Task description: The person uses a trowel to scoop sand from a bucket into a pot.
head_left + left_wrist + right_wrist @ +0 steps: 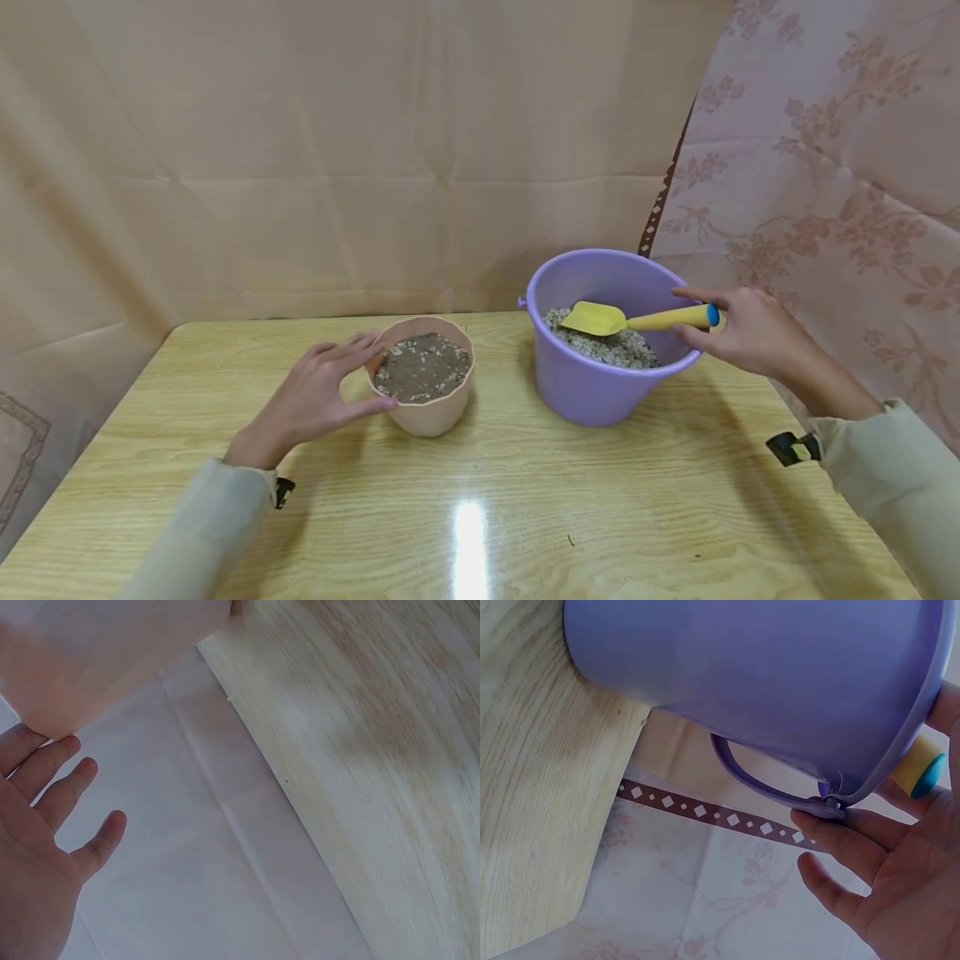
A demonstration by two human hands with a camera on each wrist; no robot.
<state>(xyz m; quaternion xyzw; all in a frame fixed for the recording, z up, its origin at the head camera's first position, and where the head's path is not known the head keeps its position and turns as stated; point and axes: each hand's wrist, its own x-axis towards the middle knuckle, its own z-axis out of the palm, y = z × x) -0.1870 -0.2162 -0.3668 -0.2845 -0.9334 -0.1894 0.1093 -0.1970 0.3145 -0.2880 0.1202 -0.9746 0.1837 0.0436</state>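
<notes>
In the head view a peach flower pot with a wavy rim holds brown soil flecked with pale grains. My left hand touches its left side, thumb at the near rim, fingers extended along the far-left rim. A purple bucket contains coarse pale-grey granules. On these lies the blade of a yellow hand shovel, its blue-capped handle leaning over the right rim. My right hand is at that rim, thumb and index finger spread either side of the handle end. In the right wrist view fingers touch the bucket's carrying handle.
The pot and bucket stand on a light wood-grain table, the bucket near its right edge. A beige curtain hangs behind, and a pink floral cloth hangs on the right. A small dark scrap lies near the front.
</notes>
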